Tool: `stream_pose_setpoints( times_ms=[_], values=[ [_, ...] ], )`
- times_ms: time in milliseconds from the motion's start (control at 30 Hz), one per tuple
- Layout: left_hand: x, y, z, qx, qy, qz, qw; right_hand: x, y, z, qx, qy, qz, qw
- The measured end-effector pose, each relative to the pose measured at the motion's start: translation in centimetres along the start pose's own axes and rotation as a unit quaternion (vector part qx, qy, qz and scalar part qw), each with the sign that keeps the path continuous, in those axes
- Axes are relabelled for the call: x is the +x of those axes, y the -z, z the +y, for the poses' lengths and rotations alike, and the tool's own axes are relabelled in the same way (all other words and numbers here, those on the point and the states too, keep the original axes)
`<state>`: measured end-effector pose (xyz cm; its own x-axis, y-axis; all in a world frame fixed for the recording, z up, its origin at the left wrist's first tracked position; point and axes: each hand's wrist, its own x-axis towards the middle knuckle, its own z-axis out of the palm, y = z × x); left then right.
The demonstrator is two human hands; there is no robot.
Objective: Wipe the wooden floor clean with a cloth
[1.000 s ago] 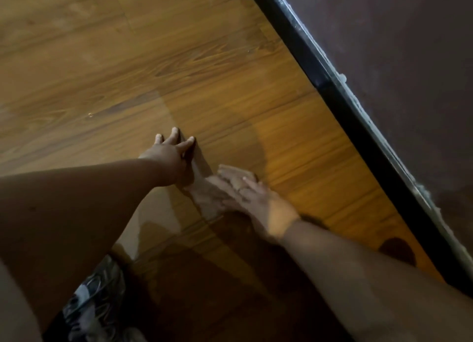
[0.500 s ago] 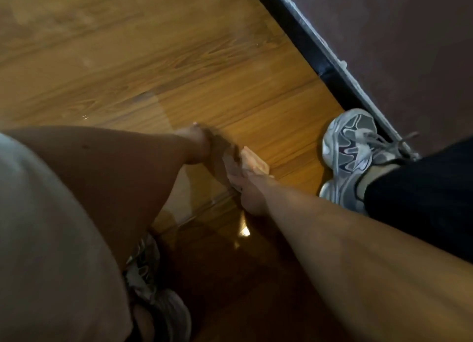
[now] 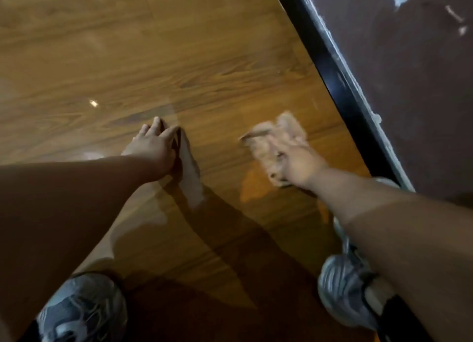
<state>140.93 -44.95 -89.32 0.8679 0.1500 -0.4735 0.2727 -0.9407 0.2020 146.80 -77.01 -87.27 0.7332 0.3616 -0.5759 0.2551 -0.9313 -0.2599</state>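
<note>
The glossy wooden floor point(image 3: 128, 67) fills most of the head view. My left hand point(image 3: 153, 147) rests on it near the middle, fingers spread, holding nothing. To its right, my right hand point(image 3: 298, 160) presses a crumpled pale pink cloth point(image 3: 271, 139) against the boards; both are blurred by motion. The cloth sticks out ahead of and to the left of my fingers, a short way from the black skirting.
A black skirting board point(image 3: 332, 70) runs diagonally down the right, with a dark brown wall point(image 3: 409, 85) behind it. My grey sneakers are planted at the bottom left point(image 3: 82, 308) and bottom right point(image 3: 343, 290). Open floor stretches to the left and far side.
My right hand has swept the cloth to the right, away from my left hand and toward the skirting. The view has shifted, so both sneakers now show at the bottom.
</note>
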Motion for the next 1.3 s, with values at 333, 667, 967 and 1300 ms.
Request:
stream_pose_setpoints(
  times_ms=[333, 667, 967, 1300],
  values=[
    [3.0, 2.1, 0.2, -0.013, 0.032, 0.031, 0.999, 3.8, -2.1, -7.2, -0.015, -0.005, 0.105, 0.994],
    [5.0, 3.1, -0.8, -0.023, 0.111, 0.048, 0.992, 12.1, 8.1, 3.6, -0.016, -0.105, 0.152, 0.983],
    [5.1, 1.7, -0.4, -0.035, 0.124, 0.135, 0.982, 15.5, 3.8, -10.5, -0.065, 0.200, 0.087, 0.974],
    [6.7, 3.0, -0.2, -0.039, 0.105, 0.139, 0.984, 18.6, 10.7, 0.3, 0.000, -0.151, 0.195, 0.969]
  ],
)
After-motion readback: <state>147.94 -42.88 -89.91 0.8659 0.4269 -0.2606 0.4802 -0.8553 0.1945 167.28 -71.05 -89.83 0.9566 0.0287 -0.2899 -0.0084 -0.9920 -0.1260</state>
